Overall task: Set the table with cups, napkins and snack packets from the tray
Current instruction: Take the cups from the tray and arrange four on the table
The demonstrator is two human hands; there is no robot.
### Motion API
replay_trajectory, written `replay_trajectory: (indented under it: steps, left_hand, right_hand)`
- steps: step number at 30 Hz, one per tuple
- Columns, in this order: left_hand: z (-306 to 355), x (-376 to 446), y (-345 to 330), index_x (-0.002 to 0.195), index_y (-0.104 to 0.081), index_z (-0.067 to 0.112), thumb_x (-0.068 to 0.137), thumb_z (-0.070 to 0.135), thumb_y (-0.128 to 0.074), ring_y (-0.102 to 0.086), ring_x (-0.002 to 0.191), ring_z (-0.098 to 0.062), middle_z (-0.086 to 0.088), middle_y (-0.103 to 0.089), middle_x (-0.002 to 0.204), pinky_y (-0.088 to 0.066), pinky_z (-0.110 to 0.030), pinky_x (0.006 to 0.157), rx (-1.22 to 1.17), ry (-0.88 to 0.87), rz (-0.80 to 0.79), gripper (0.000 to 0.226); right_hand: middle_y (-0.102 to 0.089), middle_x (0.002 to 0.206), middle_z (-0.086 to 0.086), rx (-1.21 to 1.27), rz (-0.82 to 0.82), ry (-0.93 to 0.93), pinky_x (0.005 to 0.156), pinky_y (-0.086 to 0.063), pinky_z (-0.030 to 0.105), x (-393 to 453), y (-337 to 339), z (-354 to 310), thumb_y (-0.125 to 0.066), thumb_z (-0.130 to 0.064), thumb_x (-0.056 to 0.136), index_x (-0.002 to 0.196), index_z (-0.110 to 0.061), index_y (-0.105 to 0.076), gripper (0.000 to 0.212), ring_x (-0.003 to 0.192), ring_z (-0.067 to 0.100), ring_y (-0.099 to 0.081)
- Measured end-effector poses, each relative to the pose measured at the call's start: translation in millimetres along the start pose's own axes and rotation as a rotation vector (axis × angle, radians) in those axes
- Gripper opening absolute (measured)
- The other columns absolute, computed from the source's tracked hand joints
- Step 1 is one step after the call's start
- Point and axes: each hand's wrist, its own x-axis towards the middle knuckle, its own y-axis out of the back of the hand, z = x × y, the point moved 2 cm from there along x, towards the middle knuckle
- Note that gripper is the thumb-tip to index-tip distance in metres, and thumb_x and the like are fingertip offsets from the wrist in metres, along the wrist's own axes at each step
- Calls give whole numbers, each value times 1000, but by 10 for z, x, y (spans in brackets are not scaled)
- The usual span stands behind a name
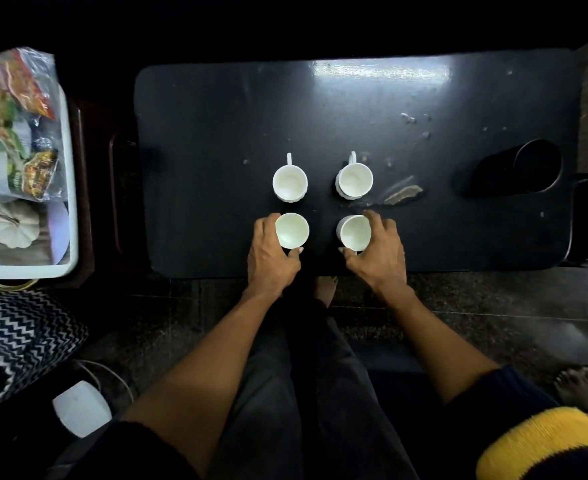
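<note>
Two small white round cups near the dark table's (216, 109) front edge are gripped: one (291, 230) by the left hand's (271, 258) curled fingers, one (354, 233) by the right hand (379, 254). Much bare tabletop is seen on both sides.

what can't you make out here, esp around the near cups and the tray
- Near-left cup: handle not visible, left hand wraps that side.
- Near-right cup: handle mostly hidden under right hand.
- Tray: cut off by the left edge; packets blurred, print unreadable.
- Napkins: cannot be told apart.
</note>
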Motion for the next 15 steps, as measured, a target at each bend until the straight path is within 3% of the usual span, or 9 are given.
replay_trajectory:
  steps: [15]
  left_hand:
    - [-6, -38, -16, 131, -48, 18, 72, 18, -82, -56, 113, -26, -2, -49, 127, -50, -39, 90, -3, 14, -11, 69]
  right_hand:
    - [-48, 125, 12, -18, -19, -5, 88, -51, 43, 14, 22, -45, -83, -35, 73, 140, -23, -43, 79, 111, 36, -57]
